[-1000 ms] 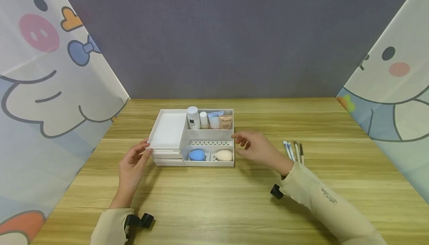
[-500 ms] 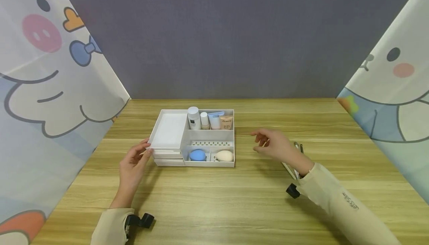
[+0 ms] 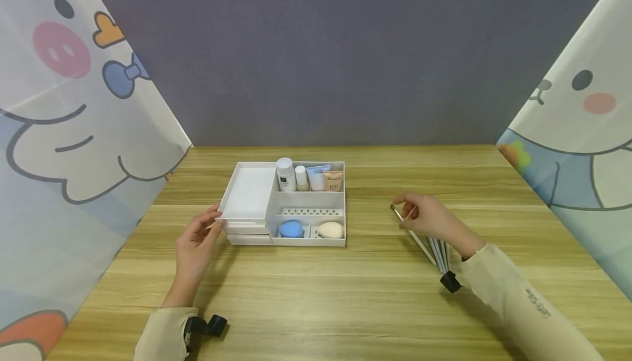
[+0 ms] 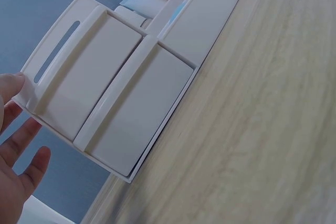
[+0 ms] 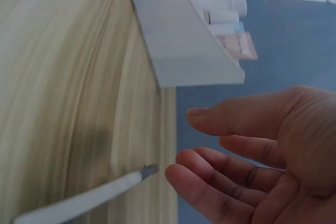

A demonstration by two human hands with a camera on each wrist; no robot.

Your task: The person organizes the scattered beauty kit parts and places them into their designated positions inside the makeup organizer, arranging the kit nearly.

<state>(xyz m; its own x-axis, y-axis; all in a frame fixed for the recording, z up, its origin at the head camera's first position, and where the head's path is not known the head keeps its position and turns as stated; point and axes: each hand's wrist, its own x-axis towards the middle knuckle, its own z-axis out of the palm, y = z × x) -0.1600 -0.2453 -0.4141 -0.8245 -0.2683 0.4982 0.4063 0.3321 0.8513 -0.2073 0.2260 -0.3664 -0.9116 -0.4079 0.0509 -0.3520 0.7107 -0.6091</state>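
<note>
Head view: organizer [image 3: 247, 192] holds sponges [image 3: 291, 229], tubes [image 3: 317, 178]; brushes [image 3: 421, 243] right of it apparently remain; your left grip [image 3: 197, 240] pinches its corner, right grip [image 3: 429, 218] released.

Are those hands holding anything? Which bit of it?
The left hand pinches the white organizer by its near left corner; the right hand, near a brush, holds nothing.

Wood-grain tabletop [image 3: 316, 300] across the lower frame; plain dark grey wall [image 3: 340, 54] above; cartoon-printed left panel [image 3: 84, 152] and right panel [image 3: 568, 147] flanking.

"BB" on the peach tube [image 3: 333, 181], blurred lettering on a sleeve [image 3: 518, 305]
</note>
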